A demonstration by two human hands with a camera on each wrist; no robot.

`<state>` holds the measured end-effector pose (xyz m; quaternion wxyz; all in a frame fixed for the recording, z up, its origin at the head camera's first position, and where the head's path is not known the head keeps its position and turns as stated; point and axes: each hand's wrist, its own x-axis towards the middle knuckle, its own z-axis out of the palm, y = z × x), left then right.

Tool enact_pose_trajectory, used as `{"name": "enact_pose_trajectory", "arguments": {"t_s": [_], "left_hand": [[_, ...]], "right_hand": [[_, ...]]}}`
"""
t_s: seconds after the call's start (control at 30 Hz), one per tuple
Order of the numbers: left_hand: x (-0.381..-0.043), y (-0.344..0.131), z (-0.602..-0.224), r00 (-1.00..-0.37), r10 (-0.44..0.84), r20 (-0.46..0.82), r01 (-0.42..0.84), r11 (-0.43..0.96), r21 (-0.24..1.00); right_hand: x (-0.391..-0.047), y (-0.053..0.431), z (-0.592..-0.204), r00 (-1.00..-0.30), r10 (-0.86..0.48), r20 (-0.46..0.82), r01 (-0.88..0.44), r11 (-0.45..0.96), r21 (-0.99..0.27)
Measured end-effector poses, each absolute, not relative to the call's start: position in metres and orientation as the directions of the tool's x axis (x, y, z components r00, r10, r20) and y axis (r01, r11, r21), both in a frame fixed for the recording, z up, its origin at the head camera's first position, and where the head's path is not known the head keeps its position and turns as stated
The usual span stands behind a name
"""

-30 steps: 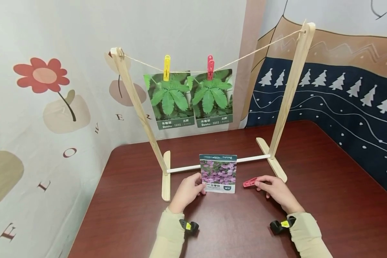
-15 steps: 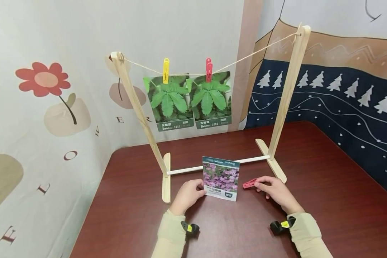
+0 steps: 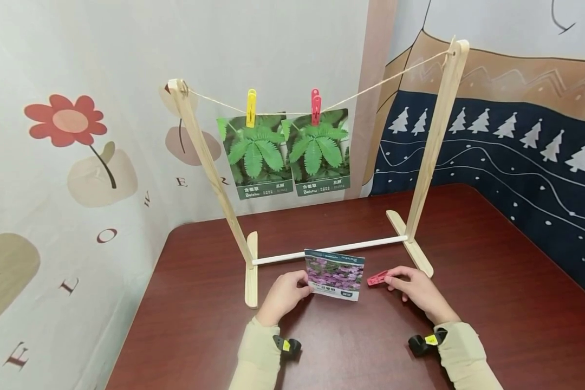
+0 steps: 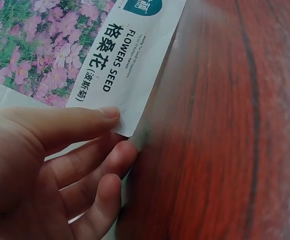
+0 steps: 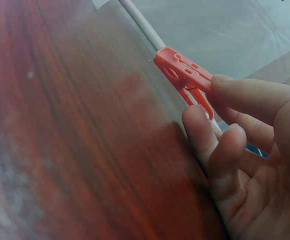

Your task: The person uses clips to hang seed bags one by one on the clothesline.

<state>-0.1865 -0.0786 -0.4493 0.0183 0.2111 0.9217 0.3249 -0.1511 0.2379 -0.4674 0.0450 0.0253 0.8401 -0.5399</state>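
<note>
My left hand pinches a lower corner of a flower seed packet with pink-purple blossoms, its top tilted away from me. In the left wrist view the thumb lies on the white strip of the packet printed "FLOWERS SEED". To the right, my right hand pinches a red clothespin by its handle end. The right wrist view shows the clothespin between thumb and fingers, its nose pointing away from the hand. Packet and clothespin are apart, the clothespin just right of the packet.
A wooden stand with left post and right post carries a string. Two green-leaf packets hang there from a yellow clothespin and a red one. A white rod joins the feet on the brown table.
The flower packet shifted slightly right and toward me, then its top tipped back, so it appears shorter. The right hand and its clothespin stayed nearly still. The head view shifted slightly.
</note>
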Motion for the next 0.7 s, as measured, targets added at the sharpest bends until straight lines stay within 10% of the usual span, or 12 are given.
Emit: {"name": "enact_pose_trajectory", "arguments": {"t_s": [0.7], "left_hand": [[-0.180, -0.057, -0.451, -0.918, 0.378, 0.122, 0.337, 0.577, 0.744]], "right_hand": [[-0.150, 0.240, -0.464, -0.997, 0.019, -0.075, 0.078, 0.281, -0.956]]}}
